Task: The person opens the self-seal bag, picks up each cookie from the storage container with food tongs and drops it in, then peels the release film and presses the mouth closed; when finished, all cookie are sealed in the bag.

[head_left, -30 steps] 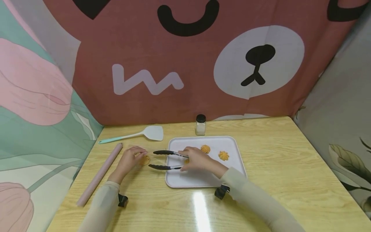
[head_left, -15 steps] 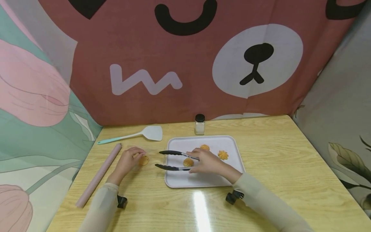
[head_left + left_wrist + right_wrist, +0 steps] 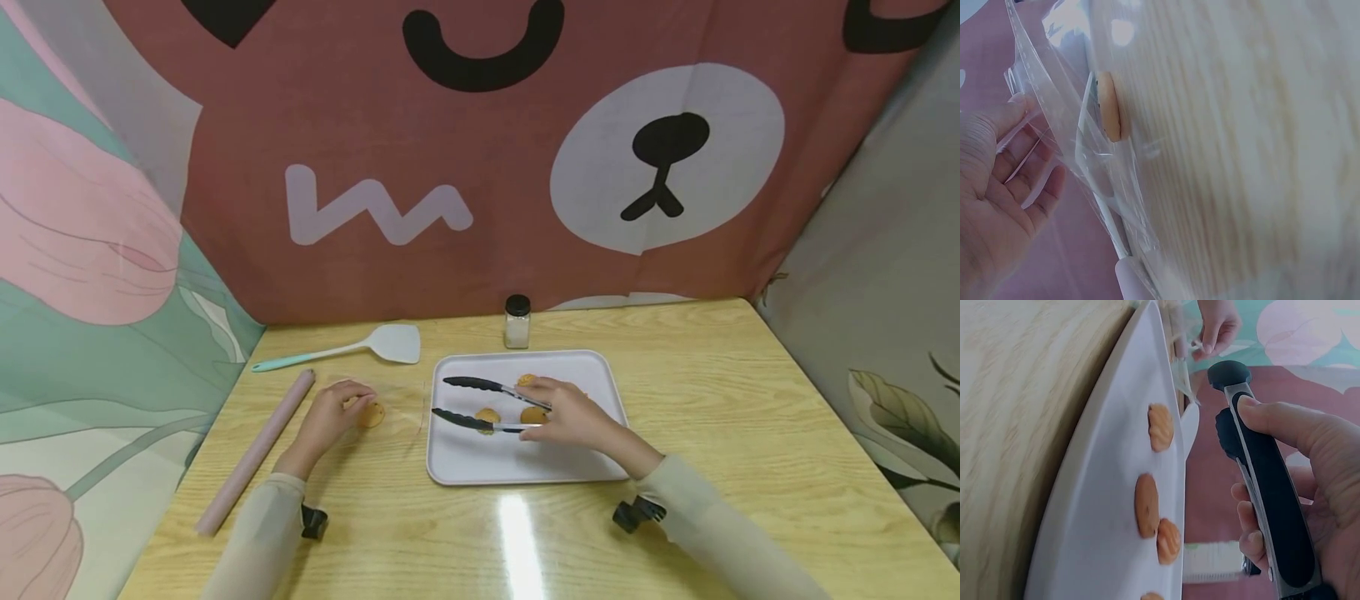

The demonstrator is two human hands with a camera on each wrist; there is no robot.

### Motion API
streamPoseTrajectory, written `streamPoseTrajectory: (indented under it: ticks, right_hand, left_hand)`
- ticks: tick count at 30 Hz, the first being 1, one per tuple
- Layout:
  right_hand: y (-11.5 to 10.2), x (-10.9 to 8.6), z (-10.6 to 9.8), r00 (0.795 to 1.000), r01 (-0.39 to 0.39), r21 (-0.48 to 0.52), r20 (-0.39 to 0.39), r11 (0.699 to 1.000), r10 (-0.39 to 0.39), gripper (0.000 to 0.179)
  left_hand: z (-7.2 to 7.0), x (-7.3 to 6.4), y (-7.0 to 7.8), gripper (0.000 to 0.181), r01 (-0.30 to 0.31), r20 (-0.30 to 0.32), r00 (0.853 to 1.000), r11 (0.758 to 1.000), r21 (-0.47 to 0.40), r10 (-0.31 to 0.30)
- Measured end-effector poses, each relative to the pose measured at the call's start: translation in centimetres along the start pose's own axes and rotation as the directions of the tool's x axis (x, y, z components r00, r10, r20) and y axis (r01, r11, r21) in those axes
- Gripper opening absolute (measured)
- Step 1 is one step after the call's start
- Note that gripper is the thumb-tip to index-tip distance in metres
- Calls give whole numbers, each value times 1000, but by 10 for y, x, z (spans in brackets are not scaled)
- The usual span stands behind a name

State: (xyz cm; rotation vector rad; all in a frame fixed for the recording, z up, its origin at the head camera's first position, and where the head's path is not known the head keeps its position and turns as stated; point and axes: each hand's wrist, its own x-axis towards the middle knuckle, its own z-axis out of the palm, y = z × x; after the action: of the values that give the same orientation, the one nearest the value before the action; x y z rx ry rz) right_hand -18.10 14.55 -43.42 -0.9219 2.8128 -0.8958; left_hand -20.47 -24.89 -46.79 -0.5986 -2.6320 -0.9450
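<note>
My left hand (image 3: 333, 421) pinches the edge of a clear plastic bag (image 3: 1041, 75) between thumb and fingers, left of the tray. Inside the bag lies a round, dark-specked cookie (image 3: 1110, 106). My right hand (image 3: 573, 417) grips metal tongs (image 3: 1275, 506) with black handles and black tips. Over the white tray (image 3: 465, 467), the tongs point left with their tips spread and nothing between them. On that tray are a swirled cookie (image 3: 1161, 428), a smooth brown cookie (image 3: 1146, 506) and another ridged cookie (image 3: 1168, 540). Hand and tongs partly cover them in the head view.
Behind the tray stands a small black-lidded jar (image 3: 517, 322) with white contents. A white spatula (image 3: 395, 343) with a mint handle lies at the back left. Along the left edge is a pinkish rolling pin (image 3: 257, 454). A printed cloth (image 3: 360, 283) hangs behind the table.
My right hand has carried the tongs rightward, from beside the bag's mouth to over the tray's cookies. The left hand stays in place with the bag.
</note>
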Motion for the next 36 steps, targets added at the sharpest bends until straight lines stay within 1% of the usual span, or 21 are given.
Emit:
streamPoseTrajectory:
  ticks: [3, 9, 16, 22, 27, 31, 36]
  right_hand:
    - [5, -6, -3, 1000, 2, -8, -16, 1000, -2, 69]
    - [12, -18, -6, 998, 32, -42, -49, 999, -34, 68]
    - [15, -28, -10, 999, 5, -66, -35, 998, -7, 69]
    - [20, -33, -10, 999, 11, -98, -36, 995, -15, 70]
    - [24, -37, -10, 1000, -24, -106, -3, 994, 23, 70]
    - [25, -38, -9, 1000, -25, -110, 8, 994, 26, 70]
    - [27, -39, -8, 1000, -16, -117, 0, 993, 16, 69]
  left_hand:
    - [0, 0, 0, 7, -1, 4, 1000, 1000, 8, 1]
    - [1, 0, 1, 7, 11, 8, 1000, 1000, 24, -11]
    - [2, 0, -1, 9, 17, 13, 1000, 1000, 26, -18]
    - [1, -1, 1, 10, 13, 15, 1000, 1000, 22, -13]
    - [1, -1, 1, 10, 15, 17, 1000, 1000, 16, -15]
    - [1, -2, 2, 9, 23, 21, 1000, 1000, 7, -23]
    - [1, -1, 3, 9, -1, 7, 1000, 1000, 10, 1]
